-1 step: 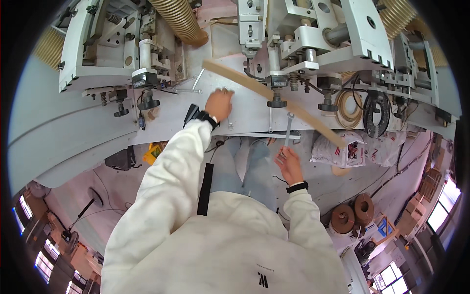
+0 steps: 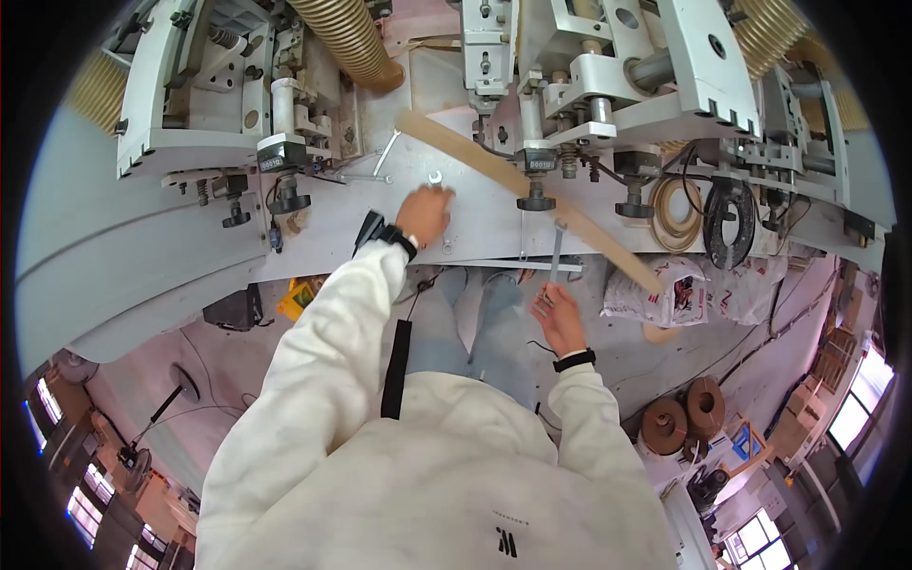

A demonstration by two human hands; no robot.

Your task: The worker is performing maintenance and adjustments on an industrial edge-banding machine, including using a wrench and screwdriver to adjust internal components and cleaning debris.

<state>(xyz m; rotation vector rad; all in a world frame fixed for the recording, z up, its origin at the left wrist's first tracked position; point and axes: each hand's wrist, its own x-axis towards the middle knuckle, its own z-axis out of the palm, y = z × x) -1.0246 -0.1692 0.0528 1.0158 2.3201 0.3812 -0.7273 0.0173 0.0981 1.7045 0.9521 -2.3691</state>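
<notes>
My left hand (image 2: 425, 215) rests low over the machine's white bed, its fingers bent over a wrench. The wrench's open end (image 2: 435, 178) shows beyond the knuckles, and another end lies on the near side of the hand; my fingers hide the middle. In my right hand (image 2: 559, 318) I hold a second wrench (image 2: 558, 252) by its near end, its head pointing away from me over the bed's front edge. Two more wrenches, one slanting (image 2: 387, 152) and one lying crosswise (image 2: 361, 179), are left of my left hand. A thin wrench (image 2: 522, 236) lies between my hands.
A long wooden strip (image 2: 465, 152) runs diagonally across the bed. Machine heads with black adjusting knobs (image 2: 537, 202) overhang it. A ribbed hose (image 2: 351, 43) rises at the back. Cable coils (image 2: 730, 218) hang at right, above a white plastic sack (image 2: 655, 290). A yellow object (image 2: 297, 299) sits below left.
My left hand has drawn back slightly toward me, uncovering the wrench's far open end. My right hand, holding its wrench, has barely shifted.
</notes>
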